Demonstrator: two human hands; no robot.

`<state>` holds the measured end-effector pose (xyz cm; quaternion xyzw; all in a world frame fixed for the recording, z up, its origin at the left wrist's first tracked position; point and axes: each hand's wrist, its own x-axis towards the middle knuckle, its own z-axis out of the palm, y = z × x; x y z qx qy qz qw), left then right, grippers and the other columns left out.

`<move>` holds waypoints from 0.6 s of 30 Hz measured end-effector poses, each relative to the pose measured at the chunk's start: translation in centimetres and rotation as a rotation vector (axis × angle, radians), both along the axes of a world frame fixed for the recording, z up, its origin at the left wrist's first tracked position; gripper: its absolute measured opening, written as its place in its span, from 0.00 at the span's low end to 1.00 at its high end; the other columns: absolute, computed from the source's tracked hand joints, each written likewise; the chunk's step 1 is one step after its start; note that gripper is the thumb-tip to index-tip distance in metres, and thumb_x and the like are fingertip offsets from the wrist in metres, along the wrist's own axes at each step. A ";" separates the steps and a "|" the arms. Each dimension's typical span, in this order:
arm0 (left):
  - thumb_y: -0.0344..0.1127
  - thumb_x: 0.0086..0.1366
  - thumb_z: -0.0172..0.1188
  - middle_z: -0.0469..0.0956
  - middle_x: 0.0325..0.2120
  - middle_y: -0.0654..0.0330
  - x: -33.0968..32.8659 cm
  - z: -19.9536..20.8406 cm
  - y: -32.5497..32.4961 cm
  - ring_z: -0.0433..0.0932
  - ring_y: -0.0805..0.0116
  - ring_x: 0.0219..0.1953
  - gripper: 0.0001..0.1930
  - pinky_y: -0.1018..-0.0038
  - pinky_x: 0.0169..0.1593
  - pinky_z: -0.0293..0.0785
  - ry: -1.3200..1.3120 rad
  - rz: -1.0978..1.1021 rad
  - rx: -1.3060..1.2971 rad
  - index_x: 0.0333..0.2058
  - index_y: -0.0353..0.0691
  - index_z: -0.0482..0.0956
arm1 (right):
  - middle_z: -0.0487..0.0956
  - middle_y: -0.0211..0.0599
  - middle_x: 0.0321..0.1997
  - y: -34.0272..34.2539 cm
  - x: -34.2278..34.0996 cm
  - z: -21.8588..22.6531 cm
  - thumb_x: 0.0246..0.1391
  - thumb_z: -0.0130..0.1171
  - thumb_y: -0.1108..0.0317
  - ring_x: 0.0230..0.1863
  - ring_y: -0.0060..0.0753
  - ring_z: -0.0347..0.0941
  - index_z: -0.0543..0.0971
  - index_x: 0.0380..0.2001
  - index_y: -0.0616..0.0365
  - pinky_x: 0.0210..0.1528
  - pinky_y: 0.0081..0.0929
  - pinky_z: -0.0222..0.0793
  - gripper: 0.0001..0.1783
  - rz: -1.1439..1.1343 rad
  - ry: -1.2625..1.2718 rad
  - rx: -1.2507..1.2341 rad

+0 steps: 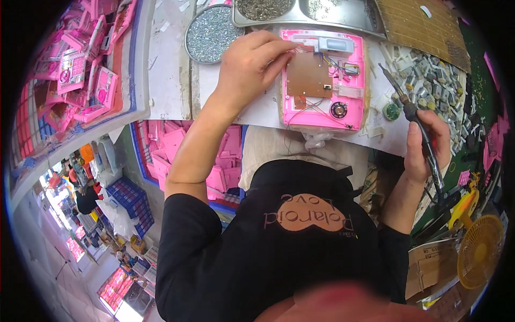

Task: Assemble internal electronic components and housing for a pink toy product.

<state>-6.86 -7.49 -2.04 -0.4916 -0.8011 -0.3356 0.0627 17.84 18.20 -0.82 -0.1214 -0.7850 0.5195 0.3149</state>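
In front of me lies an open pink plastic case [351,115] with its inside facing up. It holds a brown circuit board [307,74], a round black speaker [339,110], a pale box-shaped part [336,45] and thin coloured wires. At the case's upper left corner, my left hand [252,67] has thumb and forefinger pinched together by some red wires; what is between the fingertips is too small to make out. My right hand [428,145] is closed around a soldering iron [398,88], right of the case, its tip pointing up and left, apart from the case.
A round tray of small silvery screws [214,33] and a metal tray [300,22] of small parts stand at the back. Loose small parts [440,86] and a green solder reel [391,111] lie right. Pink cases [86,75] fill a left bin; a yellow fan [480,252] stands lower right.
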 end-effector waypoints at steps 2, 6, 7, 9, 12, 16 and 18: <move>0.30 0.54 0.70 0.82 0.35 0.62 -0.1 -0.3 0.4 0.81 0.60 0.35 0.11 0.68 0.37 0.79 0.046 -0.043 0.049 0.38 0.46 0.87 | 0.81 0.41 0.44 -0.1 -0.2 0.4 0.54 0.66 0.79 0.41 0.23 0.77 0.78 0.47 0.69 0.47 0.18 0.70 0.17 0.016 -0.010 0.007; 0.31 0.52 0.72 0.81 0.34 0.64 -0.2 0.3 1.5 0.81 0.62 0.34 0.12 0.69 0.37 0.79 0.090 -0.166 0.122 0.37 0.49 0.88 | 0.81 0.39 0.43 -0.2 0.0 0.7 0.54 0.66 0.79 0.39 0.21 0.75 0.79 0.47 0.68 0.44 0.16 0.69 0.16 0.005 -0.018 0.037; 0.31 0.51 0.72 0.81 0.34 0.65 -0.1 0.3 1.8 0.81 0.62 0.34 0.12 0.69 0.36 0.79 0.097 -0.200 0.134 0.37 0.49 0.88 | 0.81 0.39 0.43 -0.3 0.0 0.8 0.54 0.66 0.80 0.38 0.21 0.75 0.79 0.47 0.68 0.43 0.16 0.69 0.16 0.004 -0.023 0.034; 0.31 0.51 0.72 0.80 0.32 0.65 0.0 0.6 2.4 0.80 0.62 0.34 0.11 0.69 0.36 0.78 0.083 -0.213 0.131 0.36 0.49 0.88 | 0.81 0.38 0.42 -0.6 -0.2 0.8 0.53 0.67 0.80 0.36 0.19 0.74 0.79 0.46 0.67 0.41 0.15 0.68 0.16 0.001 -0.034 0.037; 0.28 0.53 0.71 0.80 0.33 0.63 0.1 1.6 3.8 0.80 0.64 0.33 0.11 0.71 0.35 0.77 0.104 -0.246 0.071 0.37 0.46 0.88 | 0.81 0.37 0.40 -0.7 -0.5 0.7 0.52 0.67 0.79 0.33 0.18 0.72 0.80 0.45 0.66 0.38 0.15 0.67 0.16 -0.001 -0.047 0.083; 0.34 0.53 0.72 0.77 0.30 0.64 0.0 1.4 4.9 0.78 0.62 0.32 0.07 0.66 0.34 0.75 0.181 -0.279 0.048 0.33 0.47 0.87 | 0.82 0.36 0.37 -0.6 -0.8 1.1 0.50 0.68 0.78 0.30 0.18 0.72 0.81 0.44 0.65 0.36 0.16 0.66 0.16 0.016 -0.035 0.129; 0.34 0.54 0.71 0.77 0.31 0.63 -0.2 1.4 5.0 0.78 0.61 0.33 0.06 0.67 0.35 0.76 0.155 -0.280 0.034 0.33 0.46 0.87 | 0.82 0.36 0.37 -0.4 -0.8 0.9 0.50 0.68 0.78 0.29 0.18 0.72 0.81 0.43 0.65 0.35 0.16 0.67 0.15 0.007 -0.023 0.136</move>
